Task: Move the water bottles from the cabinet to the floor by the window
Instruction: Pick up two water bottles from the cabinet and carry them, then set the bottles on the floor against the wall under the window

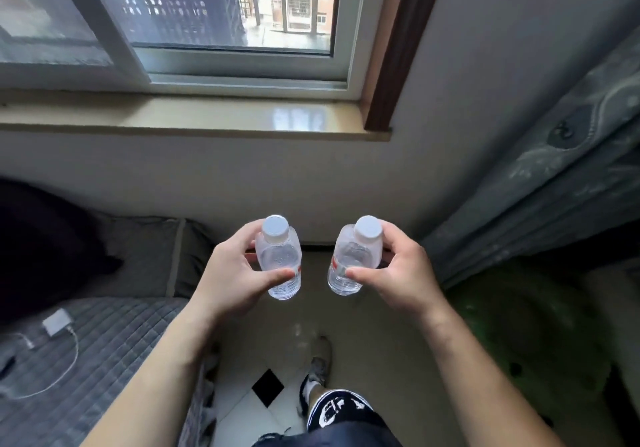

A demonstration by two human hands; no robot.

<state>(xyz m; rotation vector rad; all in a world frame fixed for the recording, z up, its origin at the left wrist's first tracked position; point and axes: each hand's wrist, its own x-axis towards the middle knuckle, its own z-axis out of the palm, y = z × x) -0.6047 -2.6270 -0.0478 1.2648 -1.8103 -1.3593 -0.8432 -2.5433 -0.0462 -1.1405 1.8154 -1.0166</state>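
Clear plastic water bottles with white caps are held upright in the air, one in each grip: the left hand (230, 275) is wrapped around the left bottle (278, 259) and the right hand (398, 273) around the right bottle (353, 257), both above the floor (381, 335) just short of the wall under the window (207, 23). Neither stands on the floor yet. Set down at a tilt, a bottle could topple and roll toward the bed. Open room is a narrow strip of floor, hemmed by the grey quilted bed (114, 335) on the left, a curtain (540, 204) on the right and the person's own shoe (317, 367) below. The windowsill (207, 117) juts out overhead, so lowering straight down looks safest.
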